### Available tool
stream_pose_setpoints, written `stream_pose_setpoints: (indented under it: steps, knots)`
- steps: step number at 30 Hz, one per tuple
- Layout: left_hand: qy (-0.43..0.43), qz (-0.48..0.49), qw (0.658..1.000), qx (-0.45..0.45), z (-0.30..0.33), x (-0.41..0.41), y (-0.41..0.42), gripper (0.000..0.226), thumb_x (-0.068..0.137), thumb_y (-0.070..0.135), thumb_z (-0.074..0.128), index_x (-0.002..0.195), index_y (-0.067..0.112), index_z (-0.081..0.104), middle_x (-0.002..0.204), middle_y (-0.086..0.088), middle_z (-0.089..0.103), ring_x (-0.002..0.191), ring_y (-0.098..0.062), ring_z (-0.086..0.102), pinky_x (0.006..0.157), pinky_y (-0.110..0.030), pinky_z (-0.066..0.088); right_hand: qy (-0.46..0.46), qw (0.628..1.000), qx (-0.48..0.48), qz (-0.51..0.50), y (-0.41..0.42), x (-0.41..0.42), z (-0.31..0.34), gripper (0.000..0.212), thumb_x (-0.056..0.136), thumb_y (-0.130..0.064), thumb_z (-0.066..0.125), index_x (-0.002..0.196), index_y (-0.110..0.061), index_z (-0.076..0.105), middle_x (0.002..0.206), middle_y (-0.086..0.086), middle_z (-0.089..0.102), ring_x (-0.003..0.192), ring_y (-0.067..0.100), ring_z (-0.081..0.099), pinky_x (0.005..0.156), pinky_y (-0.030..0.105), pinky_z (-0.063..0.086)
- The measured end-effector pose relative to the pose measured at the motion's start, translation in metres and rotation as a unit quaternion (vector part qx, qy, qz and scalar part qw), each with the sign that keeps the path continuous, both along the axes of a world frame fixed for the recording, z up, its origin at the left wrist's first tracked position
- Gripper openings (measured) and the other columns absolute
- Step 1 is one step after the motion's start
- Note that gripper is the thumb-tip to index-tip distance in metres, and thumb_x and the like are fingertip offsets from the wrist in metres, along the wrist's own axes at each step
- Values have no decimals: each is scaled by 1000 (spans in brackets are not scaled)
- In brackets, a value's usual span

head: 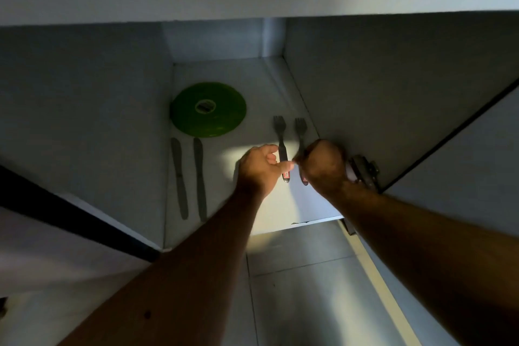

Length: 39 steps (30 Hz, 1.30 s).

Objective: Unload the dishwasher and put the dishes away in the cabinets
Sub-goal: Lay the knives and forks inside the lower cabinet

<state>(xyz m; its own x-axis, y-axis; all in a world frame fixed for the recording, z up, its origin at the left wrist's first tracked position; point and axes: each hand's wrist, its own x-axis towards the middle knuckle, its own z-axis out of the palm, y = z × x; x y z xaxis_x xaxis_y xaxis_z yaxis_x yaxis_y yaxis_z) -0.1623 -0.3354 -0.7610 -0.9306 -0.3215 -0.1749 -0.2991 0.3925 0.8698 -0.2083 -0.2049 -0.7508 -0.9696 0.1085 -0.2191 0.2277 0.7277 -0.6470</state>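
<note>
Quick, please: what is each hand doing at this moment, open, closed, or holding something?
Left hand: fingers loosely curled beside the left fork, thumb on its handle; a real grip cannot be told.
Right hand: closed around the right fork.

Showing bright green beyond the left hand (259, 170): a plate (209, 109) with a darker centre patch. Gleaming dull grey left of it, two knives (179, 177). Flashing red-and-white handle tips by both hands, two dark forks (280, 137). Glowing pale white underneath, the shelf (252, 87).
</note>
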Motion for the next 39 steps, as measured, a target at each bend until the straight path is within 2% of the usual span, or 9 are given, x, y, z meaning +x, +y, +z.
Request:
stream_pose_setpoints:
  steps: [3, 5, 8, 15, 21, 25, 28, 33, 39]
  knots:
    - [15, -39, 999, -19, -4, 5, -2, 71, 65, 31, 89, 129, 19, 62, 101, 6, 60, 92, -12, 65, 93, -29, 52, -19, 998, 42, 35, -1, 4, 2, 31, 96, -32, 59, 109, -5, 67, 107, 14, 68, 102, 30, 66, 91, 35, 52]
    - [20, -73, 995, -62, -5, 6, -1, 73, 68, 33, 87, 134, 19, 59, 106, 3, 55, 99, -17, 63, 96, -36, 51, 5, 996, 70, 62, -2, 3, -1, 32, 89, -31, 64, 104, -2, 67, 100, 17, 68, 94, 36, 68, 83, 44, 57]
    - [16, -91, 991, -95, -3, 7, 2, 71, 72, 38, 84, 136, 21, 57, 110, 1, 50, 102, -17, 58, 95, -36, 50, 1, 990, 140, 35, -4, 0, 1, 37, 89, -43, 67, 98, -7, 71, 92, 11, 70, 87, 27, 69, 77, 31, 53]
    - [16, -97, 993, -71, -4, 9, 1, 71, 73, 40, 82, 136, 19, 56, 110, 2, 49, 104, -17, 57, 94, -36, 50, -1, 995, 95, 20, -6, 1, 3, 32, 89, -38, 71, 87, -7, 73, 81, 9, 72, 77, 23, 70, 59, 23, 42]
    - [10, -121, 988, -94, -4, 12, -3, 60, 82, 18, 73, 139, 19, 54, 113, 7, 48, 104, -11, 59, 99, -33, 49, -7, 987, 137, 81, -3, 1, 5, 35, 94, -37, 63, 100, -3, 69, 94, 14, 70, 89, 30, 68, 82, 38, 56]
    - [1, -124, 988, -90, 3, 13, -3, 61, 81, 16, 72, 138, 20, 55, 110, 8, 48, 102, -11, 60, 99, -32, 49, 10, 977, 199, 78, -4, 3, 15, 41, 96, -45, 59, 93, -6, 70, 85, 7, 70, 77, 22, 66, 70, 28, 51]
    - [-6, -123, 989, -82, 5, 14, -6, 61, 73, 19, 54, 134, 20, 59, 107, 6, 49, 101, -16, 61, 98, -36, 50, 19, 978, 189, 90, -5, 7, 19, 38, 99, -37, 55, 94, -2, 69, 83, 7, 67, 77, 22, 64, 69, 28, 48]
    - [-5, -140, 987, -74, 5, 11, -11, 69, 63, 19, 38, 127, 14, 63, 98, 4, 46, 99, -27, 60, 96, -42, 50, 11, 983, 144, 116, -11, 13, 23, 13, 92, -28, 68, 91, -15, 67, 82, 0, 64, 79, 17, 63, 72, 27, 52]
    - [10, -147, 983, -113, 22, 21, -12, 65, 72, 18, 40, 133, 11, 59, 122, -8, 57, 116, -26, 57, 107, -35, 42, -2, 983, 158, 97, -21, 14, 28, 33, 90, -39, 66, 111, -13, 64, 101, 7, 65, 88, 22, 65, 79, 36, 59]
